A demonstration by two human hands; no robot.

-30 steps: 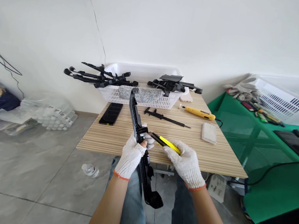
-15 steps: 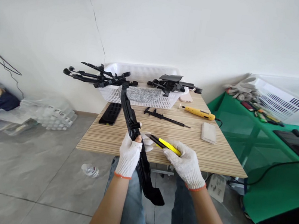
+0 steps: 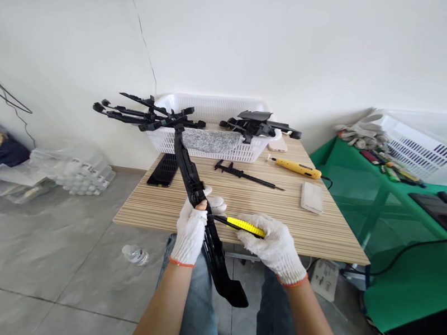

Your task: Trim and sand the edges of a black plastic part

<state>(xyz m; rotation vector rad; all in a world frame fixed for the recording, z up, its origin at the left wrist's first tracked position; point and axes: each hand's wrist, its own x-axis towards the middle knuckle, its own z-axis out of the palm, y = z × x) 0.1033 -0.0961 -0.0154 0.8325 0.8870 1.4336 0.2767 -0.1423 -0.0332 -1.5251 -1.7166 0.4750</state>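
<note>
My left hand, in a white glove with the thumb tip bare, is closed around the middle of a long black plastic part. The part slants from the basket's front edge down over my knees. My gloved right hand grips a yellow and black utility knife. The knife points left, and its front end meets the black part just beside my left thumb. Whether the blade tip touches the plastic is too small to tell.
On the striped table are a white basket with black parts, a phone, a caliper, a yellow tool and a white block. A green-covered table with tools stands right.
The knife has moved left and slightly down, from beside the black part onto it. The black part's upper end has shifted a little left.
</note>
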